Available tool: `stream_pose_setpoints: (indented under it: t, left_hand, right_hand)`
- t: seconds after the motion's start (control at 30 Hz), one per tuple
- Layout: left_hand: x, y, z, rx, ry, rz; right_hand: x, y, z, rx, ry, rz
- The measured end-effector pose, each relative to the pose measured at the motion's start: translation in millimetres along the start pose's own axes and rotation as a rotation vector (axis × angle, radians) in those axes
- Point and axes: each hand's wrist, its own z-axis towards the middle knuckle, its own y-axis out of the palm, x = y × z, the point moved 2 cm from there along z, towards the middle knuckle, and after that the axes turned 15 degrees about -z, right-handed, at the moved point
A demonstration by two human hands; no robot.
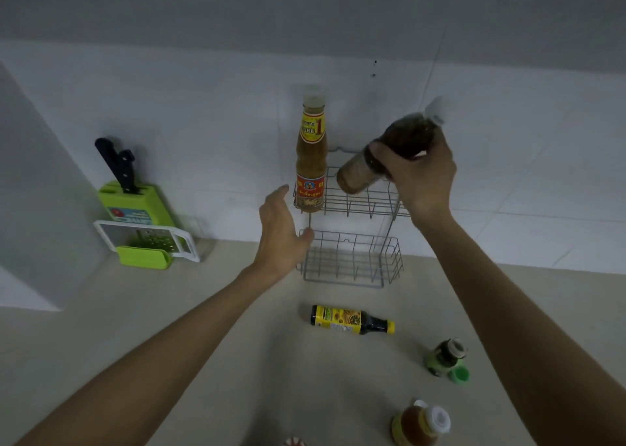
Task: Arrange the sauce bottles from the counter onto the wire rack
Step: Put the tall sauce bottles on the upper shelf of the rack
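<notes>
Right hand is gripping dark sauce bottle, tilting above wire rack top tier; left hand is hanging released beside rack.

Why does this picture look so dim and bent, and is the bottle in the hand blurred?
Head view: the light is low and flat, with soft shadows on the counter. The wide lens curves the wall lines and stretches the forearms. The dark bottle in the right hand is smeared, and so is the left hand. The label of the tall bottle is readable.

Green knife block — grey wire rack
</notes>
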Motion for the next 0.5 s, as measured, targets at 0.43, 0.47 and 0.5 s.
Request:
stream_pose_setpoints:
  t: [0.43, 0.47, 0.5]
  left_hand:
    - [-3.7, 26.2, 58.8, -0.148, -0.255, -0.336]
    - [-5.0, 27.0, 58.6, -0.144, -0.25, -0.343]
    - [-6.0, 27.4, 58.5, -0.143, -0.241, -0.348]
  right_hand:
    - [29.5, 78.2, 32.5, -0.168, -0.179, -0.449]
    - [30.0, 80.7, 32.1, -0.199, -0.206, -0.474]
    - [30.6, 83.4, 31.9, -0.228, -0.241, -0.497]
